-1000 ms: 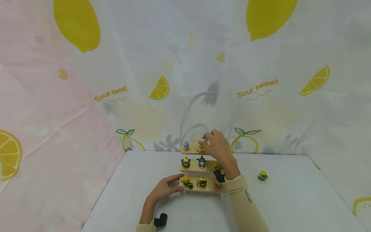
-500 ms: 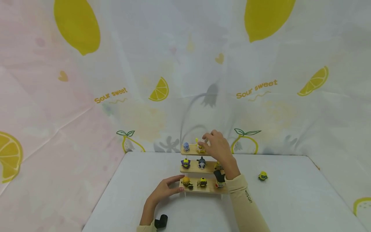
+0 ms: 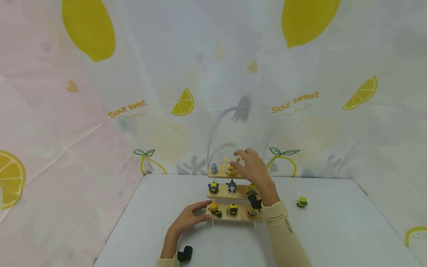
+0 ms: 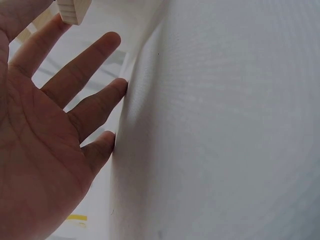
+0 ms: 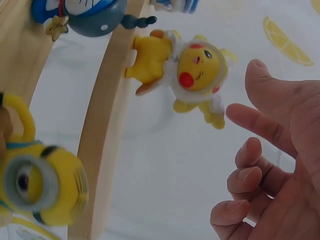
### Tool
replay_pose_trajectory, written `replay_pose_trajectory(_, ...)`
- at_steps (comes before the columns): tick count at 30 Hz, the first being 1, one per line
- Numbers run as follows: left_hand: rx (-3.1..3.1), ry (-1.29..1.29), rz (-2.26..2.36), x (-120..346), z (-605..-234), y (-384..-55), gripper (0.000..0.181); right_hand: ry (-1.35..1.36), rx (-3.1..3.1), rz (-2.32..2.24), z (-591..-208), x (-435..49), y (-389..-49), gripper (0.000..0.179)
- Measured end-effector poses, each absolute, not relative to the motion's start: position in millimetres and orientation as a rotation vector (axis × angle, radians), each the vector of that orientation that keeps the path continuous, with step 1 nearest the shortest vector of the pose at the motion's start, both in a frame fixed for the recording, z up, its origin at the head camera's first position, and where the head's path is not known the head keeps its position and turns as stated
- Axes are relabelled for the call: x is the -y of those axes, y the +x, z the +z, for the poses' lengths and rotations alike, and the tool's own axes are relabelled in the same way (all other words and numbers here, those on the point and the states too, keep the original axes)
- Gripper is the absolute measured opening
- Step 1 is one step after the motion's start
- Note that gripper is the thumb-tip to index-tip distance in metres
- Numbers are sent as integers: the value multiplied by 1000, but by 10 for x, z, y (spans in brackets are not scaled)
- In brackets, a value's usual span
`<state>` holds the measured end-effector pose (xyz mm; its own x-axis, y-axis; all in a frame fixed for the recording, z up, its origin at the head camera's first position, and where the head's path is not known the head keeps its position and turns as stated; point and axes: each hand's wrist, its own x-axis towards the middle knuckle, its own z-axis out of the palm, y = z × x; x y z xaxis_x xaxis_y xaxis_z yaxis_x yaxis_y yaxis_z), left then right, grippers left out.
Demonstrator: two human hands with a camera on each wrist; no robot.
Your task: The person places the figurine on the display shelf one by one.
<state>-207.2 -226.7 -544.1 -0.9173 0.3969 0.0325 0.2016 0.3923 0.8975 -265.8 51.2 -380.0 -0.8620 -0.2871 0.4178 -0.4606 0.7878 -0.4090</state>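
My left hand (image 3: 187, 218) holds the left end of a three-tier wooden display stand (image 3: 241, 218), thumb at the front edge of the bottom shelf and index finger behind it. Its other fingers are spread in the left wrist view. My right hand (image 3: 252, 168) is beside the top shelf, thumb and fingers apart. Close to its fingertips, a yellow Pikachu figurine (image 5: 200, 70) in a white hood stands on that shelf. In the right wrist view, a gap shows between the thumb and the figurine. To its left is a small blue figurine (image 3: 214, 168).
Several figurines stand on the two lower shelves, including a dark-haired one (image 3: 231, 186) and a goggled Minion (image 5: 40, 182). Another yellow figurine (image 3: 301, 201) sits on the white table (image 3: 327, 230), right of the stand. A lemon-print cloth (image 3: 207, 74) hangs behind.
My right hand has shifted slightly right, its thumb drawing back from the Pikachu figurine, which shows more fully. The left hand stays on the stand.
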Motion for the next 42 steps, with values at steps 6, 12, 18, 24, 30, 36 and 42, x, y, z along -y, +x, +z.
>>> replay_pose_trajectory(6,-2446,529,1558,2260,-5453,-2076,57,601,2595,824,-3785,-706,-2652,36)
replay_pose_trajectory(12,-2468,499,1532,2275,-5457,-2059,55,578,2577,871,-3850,-943,-2606,34)
replay_pose_trajectory(18,-2472,495,1527,2295,-5462,-2041,55,537,2595,887,-3942,-1126,-2547,34)
replay_pose_trajectory(24,-2454,495,1538,2275,-5464,-2034,58,511,2596,902,-4036,-1306,-2502,32)
replay_pose_trajectory(30,-2453,509,1541,2257,-5449,-2034,60,514,2566,922,-4104,-1498,-2442,29)
replay_pose_trajectory(36,-2464,498,1539,2252,-5428,-2036,58,484,2600,904,-4164,-1702,-2386,30)
replay_pose_trajectory(42,-2459,506,1551,2241,-5409,-2059,58,428,2669,869,-4199,-1917,-2329,30)
